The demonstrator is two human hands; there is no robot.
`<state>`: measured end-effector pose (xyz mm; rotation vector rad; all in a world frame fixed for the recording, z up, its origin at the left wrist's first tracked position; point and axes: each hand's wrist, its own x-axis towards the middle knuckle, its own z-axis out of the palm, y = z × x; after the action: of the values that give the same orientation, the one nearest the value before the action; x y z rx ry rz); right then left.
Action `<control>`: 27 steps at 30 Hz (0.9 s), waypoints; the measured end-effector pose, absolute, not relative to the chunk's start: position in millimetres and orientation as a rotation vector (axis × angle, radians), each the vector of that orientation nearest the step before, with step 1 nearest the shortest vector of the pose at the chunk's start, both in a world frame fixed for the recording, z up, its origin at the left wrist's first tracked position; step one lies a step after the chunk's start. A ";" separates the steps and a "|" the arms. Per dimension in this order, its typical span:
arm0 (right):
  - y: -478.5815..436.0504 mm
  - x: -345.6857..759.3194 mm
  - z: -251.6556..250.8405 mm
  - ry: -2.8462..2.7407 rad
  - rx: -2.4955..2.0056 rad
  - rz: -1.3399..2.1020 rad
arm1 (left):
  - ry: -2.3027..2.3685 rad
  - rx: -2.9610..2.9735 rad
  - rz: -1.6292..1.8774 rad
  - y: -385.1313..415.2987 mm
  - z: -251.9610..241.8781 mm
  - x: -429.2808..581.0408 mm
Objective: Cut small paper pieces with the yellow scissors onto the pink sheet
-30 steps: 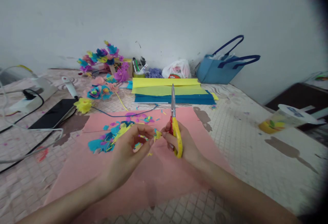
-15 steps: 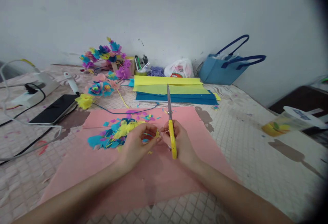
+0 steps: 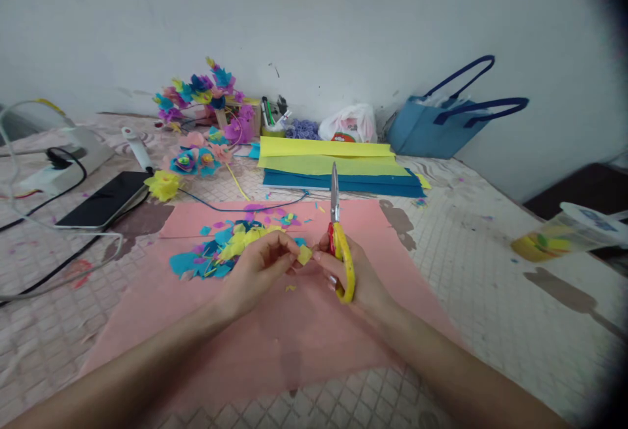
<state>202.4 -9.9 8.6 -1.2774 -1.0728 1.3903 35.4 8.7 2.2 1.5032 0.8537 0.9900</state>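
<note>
Between my two hands is a small yellow piece of paper [image 3: 305,255]. My left hand [image 3: 265,265] pinches its left side with thumb and finger. The fingertips of my right hand [image 3: 360,278] meet its right edge, while the same hand holds a pair of scissors [image 3: 348,265] with yellow and red handles, blades pointing up and away from me. Beneath my hands lies a pink paper sheet [image 3: 294,337]. A pile of yellow, blue and purple paper scraps [image 3: 216,256] lies on it, just beyond and left of my left hand.
Yellow and blue paper sheets [image 3: 333,166] lie at the back. Paper flowers [image 3: 196,162] and a yellow flower on a blue stem [image 3: 164,185] are at left, near a phone [image 3: 105,200], cables and a power strip [image 3: 69,167]. A blue bag [image 3: 436,128] and a plastic cup [image 3: 554,236] stand right.
The yellow piece now shows flatter and more openly between my fingertips. My right hand has shifted slightly right with the scissors. The view has turned a little.
</note>
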 end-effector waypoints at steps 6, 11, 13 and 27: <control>-9.1 204.4 2.0 -1.064 -1.172 1.529 | 0.952 1.692 0.909 7.5 5.3 32.9; -9.7 204.2 7.2 -1.105 -1.206 1.520 | 0.950 1.716 0.911 7.5 4.3 34.1; -10.7 203.4 10.3 -1.124 -1.235 1.486 | 0.937 1.728 0.893 7.8 3.3 34.2; -15.2 204.8 6.6 -1.106 -1.262 1.526 | 0.843 1.355 0.850 9.1 -4.5 34.5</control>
<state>204.8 -15.2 6.6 -1.2619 -1.1062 1.5260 34.5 9.1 -4.5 1.3551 0.8429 0.8499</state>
